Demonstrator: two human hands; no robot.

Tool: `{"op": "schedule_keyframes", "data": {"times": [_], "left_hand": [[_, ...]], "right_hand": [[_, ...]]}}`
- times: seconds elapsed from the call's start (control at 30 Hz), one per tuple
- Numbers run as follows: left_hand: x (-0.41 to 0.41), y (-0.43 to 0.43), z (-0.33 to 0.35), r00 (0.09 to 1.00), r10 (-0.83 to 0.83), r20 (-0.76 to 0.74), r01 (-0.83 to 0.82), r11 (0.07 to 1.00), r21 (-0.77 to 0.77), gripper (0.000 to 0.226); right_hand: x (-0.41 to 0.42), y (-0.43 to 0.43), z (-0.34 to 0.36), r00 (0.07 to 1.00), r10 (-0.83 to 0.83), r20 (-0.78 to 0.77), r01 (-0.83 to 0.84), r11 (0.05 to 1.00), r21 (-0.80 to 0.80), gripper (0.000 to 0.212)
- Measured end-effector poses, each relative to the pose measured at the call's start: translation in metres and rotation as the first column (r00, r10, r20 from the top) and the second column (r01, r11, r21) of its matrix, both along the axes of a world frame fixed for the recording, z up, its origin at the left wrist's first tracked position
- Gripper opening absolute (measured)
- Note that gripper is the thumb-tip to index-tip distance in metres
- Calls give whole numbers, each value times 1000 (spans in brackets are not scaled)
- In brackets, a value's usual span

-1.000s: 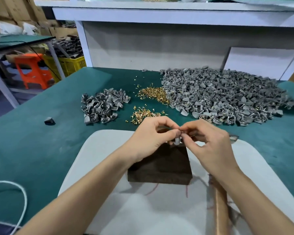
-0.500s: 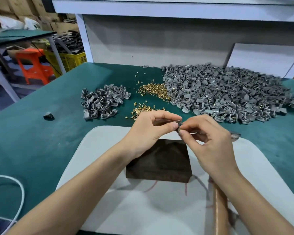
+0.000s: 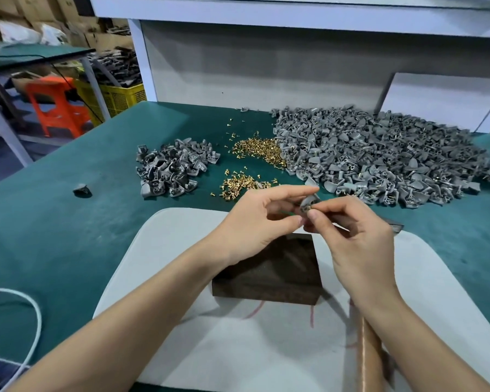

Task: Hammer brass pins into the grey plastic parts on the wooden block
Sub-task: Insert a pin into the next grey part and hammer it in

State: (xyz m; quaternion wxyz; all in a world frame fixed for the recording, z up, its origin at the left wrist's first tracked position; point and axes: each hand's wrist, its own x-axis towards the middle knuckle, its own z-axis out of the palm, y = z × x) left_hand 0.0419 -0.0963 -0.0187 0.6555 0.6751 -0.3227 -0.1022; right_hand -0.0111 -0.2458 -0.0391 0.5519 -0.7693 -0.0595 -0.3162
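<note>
Green table [image 3: 54, 222], two hands [image 3: 255, 219] [image 3: 357, 236] pinching one part [image 3: 308, 201]

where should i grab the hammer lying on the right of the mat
Grip the hammer by its wooden handle, from above with the right hand: it lies flat on the mat, handle running toward you beside that forearm, head at the far end.

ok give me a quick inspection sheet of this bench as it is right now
surface: green mat with a white board on it
job's things: wooden block on the board; large grey parts pile right, small pile left; brass pins between; hammer handle under right forearm
clutter: lone grey piece far left; stray pins
hands: left hand and right hand both pinch one grey part above the block
cables: white cable near left
surroundings: orange stool, yellow crate
</note>
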Motion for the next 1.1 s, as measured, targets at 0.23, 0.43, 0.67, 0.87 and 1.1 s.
{"op": "schedule_keyframes", "data": {"times": [0.23,0.43,0.67,0.87,1.1], "left_hand": [[-2,-3,-1,999,-2,49,1,1000,4,48],[-1,-2,0,999,8,31,-8,1000,-2,29],[1,-1,0,1000,20,14,-19,999,-37,27],[2,0,1,999,47,10,-47,998,-34,26],[3,0,0,993,109,41,-107,994,-29,16]], "right_hand": [[-3,3,2,989,-82,125,102,981,-166,3],[-2,4,3,998,33,53,-39,993,111,19],[-2,8,4,998,63,10,-63,967,247,11],[-2,9,5,994,87,-67,-68,964,256,14],[-5,12,4,993,60,-103,-35,973,229,13]]}}
